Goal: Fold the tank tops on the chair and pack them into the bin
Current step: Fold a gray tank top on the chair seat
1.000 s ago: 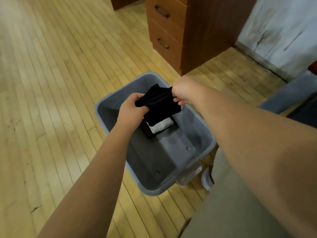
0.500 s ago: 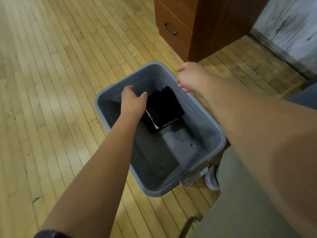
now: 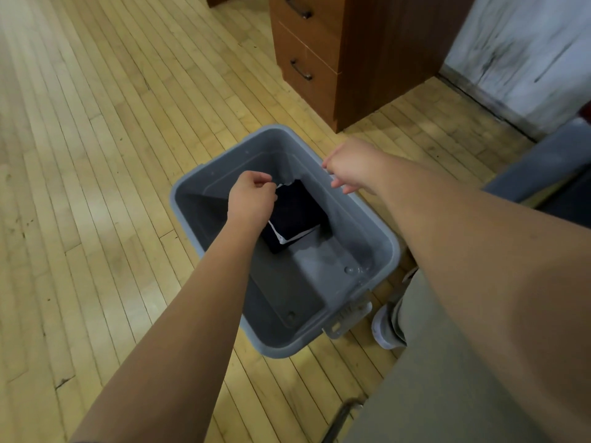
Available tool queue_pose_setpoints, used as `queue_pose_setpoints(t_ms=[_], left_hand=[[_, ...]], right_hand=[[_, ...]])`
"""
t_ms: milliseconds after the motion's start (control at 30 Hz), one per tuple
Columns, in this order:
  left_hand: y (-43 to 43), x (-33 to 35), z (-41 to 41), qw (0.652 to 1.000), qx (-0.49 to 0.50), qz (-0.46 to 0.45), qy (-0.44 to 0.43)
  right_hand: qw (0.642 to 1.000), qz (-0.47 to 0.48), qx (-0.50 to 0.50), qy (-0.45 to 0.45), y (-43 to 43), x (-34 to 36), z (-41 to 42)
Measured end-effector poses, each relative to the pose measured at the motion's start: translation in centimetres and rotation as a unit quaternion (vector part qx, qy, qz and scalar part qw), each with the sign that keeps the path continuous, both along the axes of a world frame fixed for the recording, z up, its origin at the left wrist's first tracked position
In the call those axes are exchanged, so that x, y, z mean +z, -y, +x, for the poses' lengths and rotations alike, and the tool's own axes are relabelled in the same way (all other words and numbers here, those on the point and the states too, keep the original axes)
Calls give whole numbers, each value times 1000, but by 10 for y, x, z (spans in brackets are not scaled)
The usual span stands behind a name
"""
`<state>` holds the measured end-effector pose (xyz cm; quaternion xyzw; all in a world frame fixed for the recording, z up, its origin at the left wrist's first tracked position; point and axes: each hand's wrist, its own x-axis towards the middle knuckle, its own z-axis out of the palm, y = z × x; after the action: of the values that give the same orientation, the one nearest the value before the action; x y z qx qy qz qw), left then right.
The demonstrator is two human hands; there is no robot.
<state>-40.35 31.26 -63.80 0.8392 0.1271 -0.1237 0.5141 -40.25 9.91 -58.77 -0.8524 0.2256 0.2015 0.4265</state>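
A grey plastic bin (image 3: 192,199) stands on the wooden floor. Inside it, at the far end, a folded black tank top (image 3: 299,214) lies on top of a stack that shows a white edge (image 3: 289,239) and more black cloth below. My left hand (image 3: 252,201) hovers over the bin just left of the stack, its fingers loosely curled and holding nothing. Over the bin's far right rim, my right hand (image 3: 347,166) has its fingers hanging down, also holding nothing.
A brown wooden drawer cabinet (image 3: 307,59) stands just beyond the bin. A white scuffed wall (image 3: 527,43) is at the back right, with a blue-grey object (image 3: 543,161) below it. My beige trouser leg (image 3: 447,362) and shoe (image 3: 382,330) are right of the bin.
Both hands held the folded black tank top above the bin; it now lies on the stack inside. First the right hand, then the left, let go and lifted away.
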Motion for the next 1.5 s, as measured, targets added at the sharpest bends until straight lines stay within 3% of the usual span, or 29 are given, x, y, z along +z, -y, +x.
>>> queue_pose_setpoints(t_ms=[200,400,867,1167,1367,1500], left_hand=[[37,30,-21,999,-44,-26,4],[93,77,-55,989,-139,-37,19],[217,182,-165,937,-340,-2,86],[354,230,-267,864,-490,-8,119],[435,235,-341,793,-596,9,125],[478,217,-379,746,-655,28,116]], right_hand=[[1000,-26,-8,-8,29,22,-49],[990,22,-121,64,68,52,-107],[943,19,-271,194,159,122,-260],[902,-49,-375,210,266,174,-420],[843,7,-503,192,329,167,-520],[827,10,-538,162,354,152,-571]])
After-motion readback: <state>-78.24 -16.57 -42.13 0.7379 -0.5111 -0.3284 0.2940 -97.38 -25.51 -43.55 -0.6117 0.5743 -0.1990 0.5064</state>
